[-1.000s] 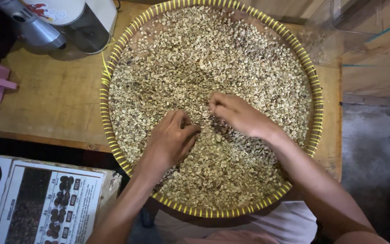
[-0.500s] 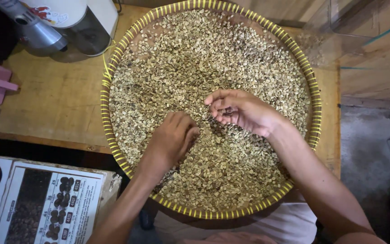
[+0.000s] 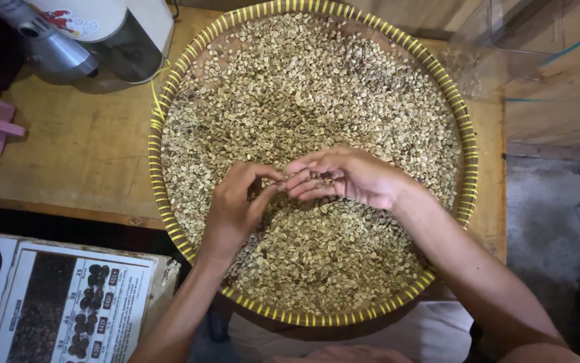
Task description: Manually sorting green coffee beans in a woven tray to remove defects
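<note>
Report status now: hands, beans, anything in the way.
Left hand and right hand meet fingertip to fingertip over the pale beans. Right palm cups a few beans. Round woven tray full; nothing blocks either hand.

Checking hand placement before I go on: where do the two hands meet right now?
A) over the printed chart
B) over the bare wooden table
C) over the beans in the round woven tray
C: the left hand and right hand touch fingertips above the beans inside the woven tray.
</note>
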